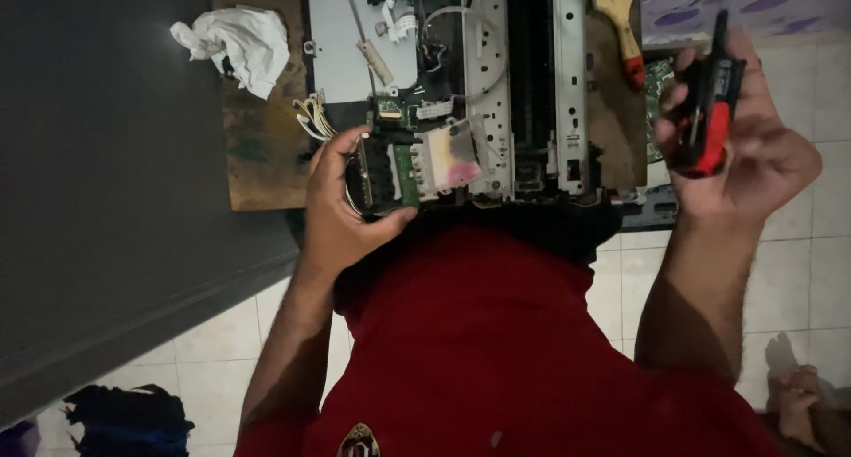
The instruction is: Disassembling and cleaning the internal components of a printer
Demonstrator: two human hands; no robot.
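Red shirt fills the foreground. My left hand grips the near edge of the opened printer chassis on a wooden board; my right hand holds a red-black screwdriver clear above tiled floor. Crumpled tissue lies well apart.

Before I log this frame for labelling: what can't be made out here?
- Head view: the near edge of the opened printer chassis is hidden by the person's red shirt.
- The tip of the black-and-red screwdriver in the right hand is too dark to tell.
- The left hand covers part of the green circuit board.
- The printer's far end is cut off by the top edge.
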